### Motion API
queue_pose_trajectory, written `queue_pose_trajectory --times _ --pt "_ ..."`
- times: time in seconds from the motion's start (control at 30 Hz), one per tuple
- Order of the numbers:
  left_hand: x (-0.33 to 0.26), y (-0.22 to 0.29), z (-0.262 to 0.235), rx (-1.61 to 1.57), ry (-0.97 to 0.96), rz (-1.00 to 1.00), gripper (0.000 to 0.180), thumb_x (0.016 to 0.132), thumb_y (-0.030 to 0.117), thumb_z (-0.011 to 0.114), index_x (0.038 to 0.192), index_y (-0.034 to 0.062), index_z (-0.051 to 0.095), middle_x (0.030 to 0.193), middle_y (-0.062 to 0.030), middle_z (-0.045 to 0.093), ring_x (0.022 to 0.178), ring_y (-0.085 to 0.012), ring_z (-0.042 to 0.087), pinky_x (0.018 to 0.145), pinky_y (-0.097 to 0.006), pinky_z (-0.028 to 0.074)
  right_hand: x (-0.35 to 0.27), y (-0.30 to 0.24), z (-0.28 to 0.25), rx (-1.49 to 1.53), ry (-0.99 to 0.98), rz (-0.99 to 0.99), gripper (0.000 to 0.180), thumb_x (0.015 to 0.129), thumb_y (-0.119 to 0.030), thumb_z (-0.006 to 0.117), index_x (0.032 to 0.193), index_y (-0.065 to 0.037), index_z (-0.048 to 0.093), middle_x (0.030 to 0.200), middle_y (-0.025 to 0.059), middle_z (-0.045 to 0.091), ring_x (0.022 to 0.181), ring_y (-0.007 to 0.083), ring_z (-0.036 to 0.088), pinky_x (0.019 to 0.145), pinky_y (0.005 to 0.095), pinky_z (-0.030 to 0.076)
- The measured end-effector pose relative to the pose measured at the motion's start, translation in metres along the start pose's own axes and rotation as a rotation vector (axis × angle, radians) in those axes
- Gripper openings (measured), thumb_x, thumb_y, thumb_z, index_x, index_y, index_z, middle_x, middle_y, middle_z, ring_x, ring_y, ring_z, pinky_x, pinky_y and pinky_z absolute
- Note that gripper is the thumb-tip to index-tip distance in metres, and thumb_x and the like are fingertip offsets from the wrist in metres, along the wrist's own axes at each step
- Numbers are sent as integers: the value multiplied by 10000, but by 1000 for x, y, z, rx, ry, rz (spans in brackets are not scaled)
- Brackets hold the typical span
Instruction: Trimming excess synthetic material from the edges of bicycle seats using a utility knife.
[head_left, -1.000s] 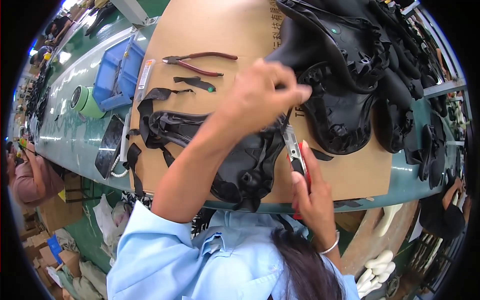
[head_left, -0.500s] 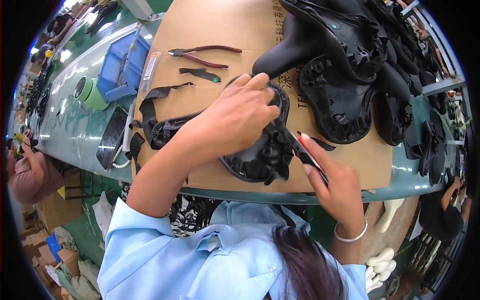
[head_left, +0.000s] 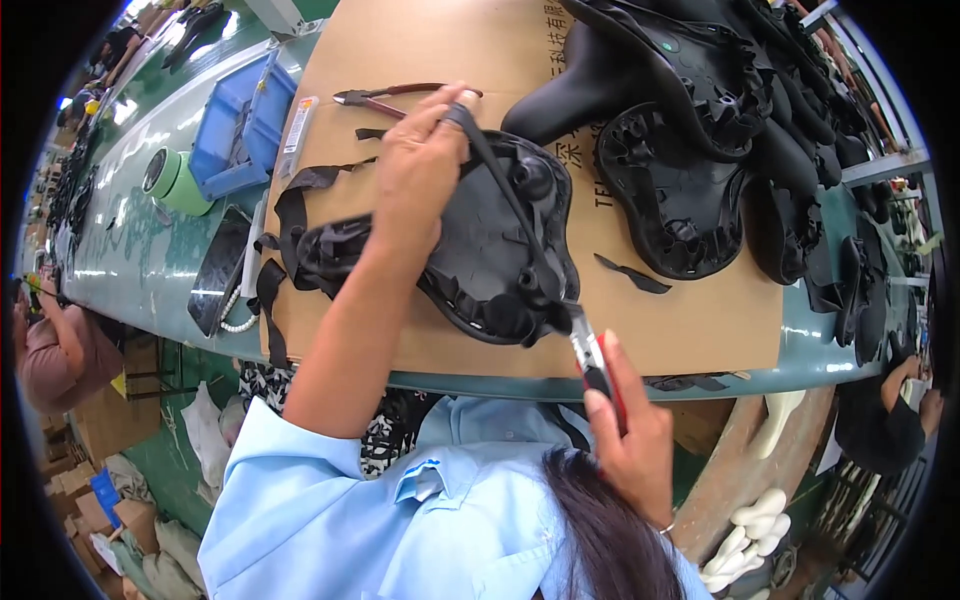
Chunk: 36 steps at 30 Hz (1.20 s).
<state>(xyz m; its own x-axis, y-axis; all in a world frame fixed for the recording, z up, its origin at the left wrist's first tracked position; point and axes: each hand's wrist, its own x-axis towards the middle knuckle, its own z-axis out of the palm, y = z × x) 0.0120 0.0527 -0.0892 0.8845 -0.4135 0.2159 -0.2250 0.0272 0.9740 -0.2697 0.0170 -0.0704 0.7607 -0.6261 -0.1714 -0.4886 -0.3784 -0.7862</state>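
A black bicycle saddle (head_left: 470,235) lies underside up on a brown cardboard sheet (head_left: 690,330), its narrow nose to the left. Above its far left side, my left hand (head_left: 415,165) is closed on the end of a thin black trim strip (head_left: 498,180). That strip runs taut across the saddle to its near right edge. My right hand (head_left: 635,440) grips a red and black utility knife (head_left: 592,360), its blade at the edge where the strip meets the saddle. Part of the nose is hidden by my left forearm.
More black saddles (head_left: 670,190) are piled at the right. Red-handled cutting pliers (head_left: 375,103) lie behind my left hand. Black offcuts (head_left: 292,215) lie on the left, another offcut (head_left: 632,273) right of the saddle. Farther left are a blue bin (head_left: 235,130) and a green cup (head_left: 180,182).
My left hand has moved left and away from me, drawing the strip out taut. My right hand and knife have come nearer to me, to the saddle's near right edge.
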Motion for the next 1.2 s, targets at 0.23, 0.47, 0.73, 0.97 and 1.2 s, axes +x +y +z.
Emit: queue_pose_trajectory --times 0.23,0.47,0.73,0.97,1.2 --pt "-65 17 -53 205 -415 -150 467 1010 351 422 828 -11 655 721 -9 549 748 -127 494 770 -222 374 95 5 -82 -417 -173 -331 564 815 -111 637 1353 -232 520 802 132 662 542 280 561 540 361 443" --pt "0 28 -10 -217 -1069 -241 651 1026 457 245 790 -31 604 869 -151 681 800 -239 663 758 -310 507 96 -8 -64 -406 -355 -464 586 811 -101 622 1367 -242 499 750 149 634 554 322 563 534 385 442" --pt "32 43 3 -749 -320 -379 326 973 257 385 680 116 411 601 29 309 500 -75 260 424 -234 218 27 -29 -46 -521 -193 -233 561 868 -125 598 1405 -128 435 783 174 651 600 348 610 549 400 451" --pt "13 86 -23 -761 452 105 214 896 151 424 688 100 435 624 7 403 511 -116 351 478 -244 296 -26 -27 -16 -658 -94 36 553 903 -178 583 1423 -143 401 838 190 667 637 387 622 557 449 471" --pt "-1 12 -75 562 296 398 313 805 337 655 928 53 609 985 -116 595 890 -229 592 770 -339 472 -28 4 0 66 211 -45 679 856 -129 658 1431 -7 319 1183 233 610 774 222 670 694 334 533"
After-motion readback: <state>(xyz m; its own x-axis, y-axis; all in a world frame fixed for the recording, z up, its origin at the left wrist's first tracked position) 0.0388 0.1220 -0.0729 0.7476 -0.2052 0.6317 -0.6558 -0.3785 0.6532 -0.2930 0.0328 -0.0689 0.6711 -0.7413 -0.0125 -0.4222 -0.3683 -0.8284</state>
